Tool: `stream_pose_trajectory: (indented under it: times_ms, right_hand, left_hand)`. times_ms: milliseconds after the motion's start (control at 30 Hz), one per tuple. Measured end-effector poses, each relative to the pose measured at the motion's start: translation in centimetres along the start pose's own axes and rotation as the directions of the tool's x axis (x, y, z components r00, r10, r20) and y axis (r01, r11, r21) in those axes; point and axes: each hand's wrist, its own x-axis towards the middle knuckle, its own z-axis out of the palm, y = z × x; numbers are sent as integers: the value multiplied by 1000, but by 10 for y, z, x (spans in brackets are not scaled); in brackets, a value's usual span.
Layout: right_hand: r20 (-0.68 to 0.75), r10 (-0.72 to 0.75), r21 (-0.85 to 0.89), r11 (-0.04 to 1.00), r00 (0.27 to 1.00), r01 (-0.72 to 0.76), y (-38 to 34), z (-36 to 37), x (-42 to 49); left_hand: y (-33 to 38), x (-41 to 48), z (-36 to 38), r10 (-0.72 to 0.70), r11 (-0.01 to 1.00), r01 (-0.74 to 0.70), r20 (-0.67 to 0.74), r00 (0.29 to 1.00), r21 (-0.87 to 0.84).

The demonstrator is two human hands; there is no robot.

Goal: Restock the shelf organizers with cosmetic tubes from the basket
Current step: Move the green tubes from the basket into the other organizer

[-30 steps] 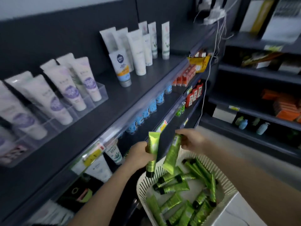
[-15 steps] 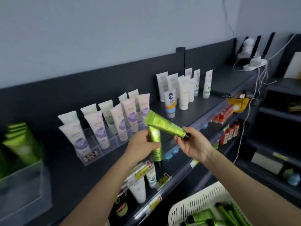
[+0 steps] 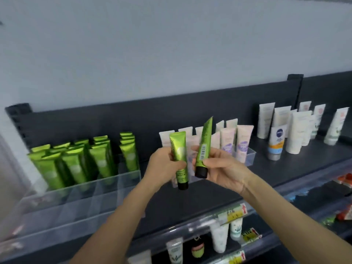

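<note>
A long dark grey metal shelf (image 3: pixel 266 168) is running across the view beneath a pale wall. On its left part a wide clear acrylic organizer with dividers (image 3: pixel 80 202) is sitting, and glossy green cosmetic tubes (image 3: pixel 76 162) are standing upright in its rear rows, crimped ends up. To the right, a smaller clear organizer (image 3: pixel 249 155) is holding pale pink tubes with purple labels (image 3: pixel 243 138), partly hidden behind the hands. Further right, a cluster of white tubes (image 3: pixel 297 130) is standing loose on the shelf, with a white tube banded in blue and orange (image 3: pixel 276 143) at its front.

Both arms are reaching up in front of the shelf. The left hand (image 3: pixel 163 166) is gripping one green tube with a black cap (image 3: pixel 179 147), fingers curling round its lower half and the thumb pressing its front. The tube is standing upright, cap down. The right hand (image 3: pixel 222 168) is pinching a second green tube with a barcode sticker (image 3: pixel 204 143) between thumb and fingertips just above its black cap. This tube is leaning slightly right, barcode facing the camera. The two tubes are hanging just beside each other, in the air between the two organizers.
</note>
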Motion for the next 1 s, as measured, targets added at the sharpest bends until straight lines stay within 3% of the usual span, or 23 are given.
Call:
stream_pose_trajectory:
  times_ms: [133,300,567,733,867,1000]
  right_hand:
    - [-117,33,-250,966,993,-61,22,48,37]
    - [-199,28,-354,930,980,-98,57,95,73]
    - [-147,4,-418,906,989,-66,102,149,121]
    - [-118,81,-415,901,990,-124,123,179,144]
    - [-90,52,-511,855,995,-91,137,200,161]
    - [-72,41,-503,861,997,-72,146,217,173]
  left_hand:
    - [-24,-8,-55,-28,997,36,-112,993,63]
    - [-51,-24,-114,-59,991,84,-218,974,108]
    - [-94,-55,-217,-100,969,181,-407,908,166]
    - [-131,-59,-278,-134,949,259,-514,847,178]
    - [-162,-50,-307,-187,911,347,-528,829,222]
    - [-186,-34,-314,-203,896,360,-478,854,262]
